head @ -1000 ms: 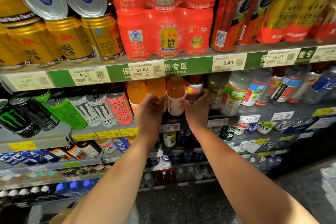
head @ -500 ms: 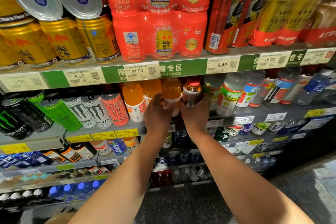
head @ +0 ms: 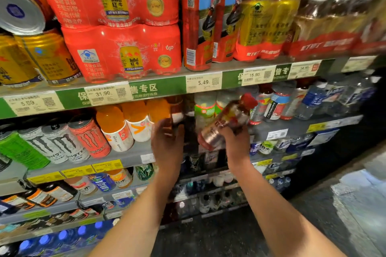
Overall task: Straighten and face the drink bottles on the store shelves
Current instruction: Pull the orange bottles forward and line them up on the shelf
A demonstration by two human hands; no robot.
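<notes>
Head view: right hand [head: 234, 142] grips a red-capped bottle [head: 226, 122] round its lower body, tilted cap-up, lifted clear just right of the orange bottles [head: 117, 129], likely to free its slot. Left hand [head: 167, 144], fingers loosely spread and holding nothing, reaches into the gap beside them.

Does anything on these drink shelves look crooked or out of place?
Yes: the red-capped bottle is off the shelf, tilted sharply in the right hand. At top left, a gold can lies on its side atop upright ones.
</notes>
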